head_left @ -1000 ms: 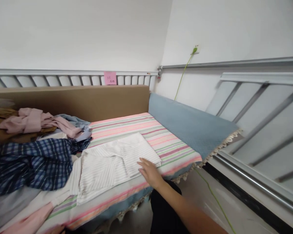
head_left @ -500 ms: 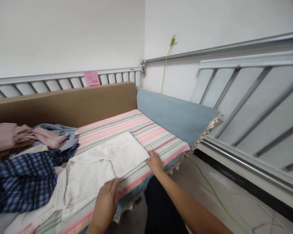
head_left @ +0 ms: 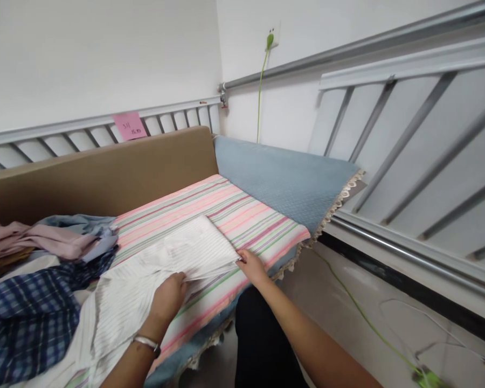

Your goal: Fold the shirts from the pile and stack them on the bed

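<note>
The left hand point(head_left: 167, 296) buries its fingertips under a fold of the white striped shirt point(head_left: 194, 250). The right hand point(head_left: 250, 265) hides its fingertips beneath the shirt's corner, so neither grip can be judged. Writing on the pink note point(head_left: 128, 125), upper left, is too small to read. The plaid shirt point(head_left: 24, 318) runs off the left edge, and the bottom edge cuts the green plug point(head_left: 428, 377).

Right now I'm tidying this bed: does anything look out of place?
Crumpled clothes lie heaped at the left end of the bed, and a green cable trails from the wall socket across the floor. The left hand and right hand grip the striped shirt.
</note>
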A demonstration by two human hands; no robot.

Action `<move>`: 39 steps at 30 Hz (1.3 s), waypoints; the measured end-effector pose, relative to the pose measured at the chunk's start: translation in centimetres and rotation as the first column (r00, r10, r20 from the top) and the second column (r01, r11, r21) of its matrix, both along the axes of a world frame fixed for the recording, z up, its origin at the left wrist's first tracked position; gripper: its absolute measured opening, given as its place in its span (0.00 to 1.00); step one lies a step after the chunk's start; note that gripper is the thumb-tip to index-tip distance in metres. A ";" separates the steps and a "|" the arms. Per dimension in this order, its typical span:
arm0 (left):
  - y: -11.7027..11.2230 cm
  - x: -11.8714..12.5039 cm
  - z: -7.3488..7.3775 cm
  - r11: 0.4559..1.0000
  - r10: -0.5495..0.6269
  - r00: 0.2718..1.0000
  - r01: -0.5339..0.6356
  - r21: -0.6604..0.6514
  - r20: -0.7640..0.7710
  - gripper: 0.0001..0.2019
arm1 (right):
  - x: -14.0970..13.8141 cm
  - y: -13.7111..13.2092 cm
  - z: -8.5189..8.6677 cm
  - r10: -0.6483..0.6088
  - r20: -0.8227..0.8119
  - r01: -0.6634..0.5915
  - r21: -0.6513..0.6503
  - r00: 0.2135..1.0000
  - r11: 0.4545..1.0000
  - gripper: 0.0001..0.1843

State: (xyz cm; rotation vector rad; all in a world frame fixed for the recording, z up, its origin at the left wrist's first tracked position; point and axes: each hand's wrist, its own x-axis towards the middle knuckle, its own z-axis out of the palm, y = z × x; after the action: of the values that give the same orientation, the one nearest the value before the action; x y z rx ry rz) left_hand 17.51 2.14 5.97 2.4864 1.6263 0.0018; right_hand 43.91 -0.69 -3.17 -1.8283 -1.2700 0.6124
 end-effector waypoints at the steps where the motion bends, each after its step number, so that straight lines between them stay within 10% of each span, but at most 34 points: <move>1: -0.3 0.1 -0.2 1.000 -0.018 1.000 0.018 0.019 -0.002 0.13 | -0.1 0.1 0.2 -0.015 0.015 0.015 0.002 1.000 1.000 0.11; 6: -3.2 1.7 -2.7 0.931 -0.291 0.954 0.264 0.253 0.075 0.17 | 0.2 0.3 0.8 -0.039 0.034 0.040 -0.016 0.999 0.999 0.06; 11: -4.4 6.7 -5.1 0.861 -0.490 0.867 0.466 0.204 0.087 0.20 | 1.1 0.3 0.8 0.016 -0.004 -0.016 -0.055 1.000 0.998 0.11; 19: -4.1 13.6 -8.2 0.905 -0.375 0.918 0.333 0.264 0.128 0.25 | 1.2 -0.2 1.0 0.041 0.050 -0.039 -0.033 0.998 0.999 0.14; 39: 0.2 15.0 -7.7 0.945 -0.321 0.942 0.325 -0.028 0.098 0.31 | 1.7 0.2 -0.8 0.041 -0.047 -0.047 -0.127 0.998 0.991 0.11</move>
State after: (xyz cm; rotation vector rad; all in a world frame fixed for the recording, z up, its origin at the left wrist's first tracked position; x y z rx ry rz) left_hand 32.48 2.32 -1.69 2.6448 1.1540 0.0383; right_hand 45.62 -0.50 -4.01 -1.8841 -1.2699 0.7702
